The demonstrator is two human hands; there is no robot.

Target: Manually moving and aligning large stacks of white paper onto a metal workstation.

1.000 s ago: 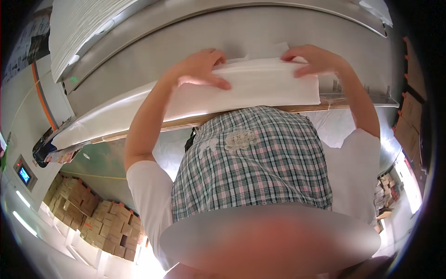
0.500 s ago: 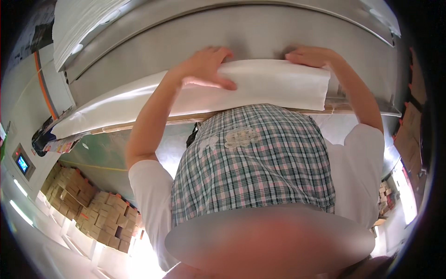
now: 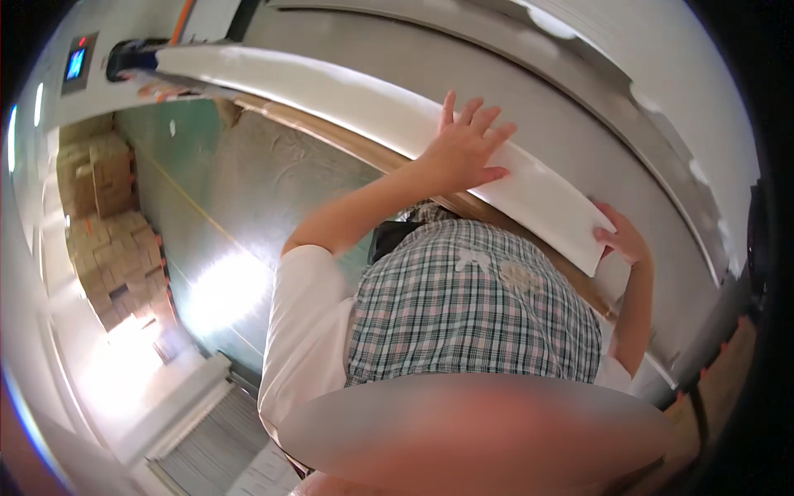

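Observation:
A long strip of white sheet material (image 3: 356, 103), rolled or folded lengthwise, lies along the front of a grey metal table (image 3: 571, 124). My left hand (image 3: 467, 153) rests on its upper side, fingers spread apart and stretched toward the table. At the strip's right end, my right hand (image 3: 627, 238) has thumb and fingers closed round the end edge. The far left end of the strip reaches a dark fitting (image 3: 132, 59). A brown bar (image 3: 331, 136) runs along the table's front edge, just before my checked apron (image 3: 471, 314).
A raised metal ledge (image 3: 496, 41) runs along the table's back. At the far left a control panel with a lit screen (image 3: 76, 63) is set in a pale cabinet. Stacked cartons (image 3: 107, 248) stand beyond the green floor (image 3: 207, 157).
My view has turned, so the table now slants down to the right. My left hand's fingers have spread wide on the strip. My right hand has moved to its end edge and closed there.

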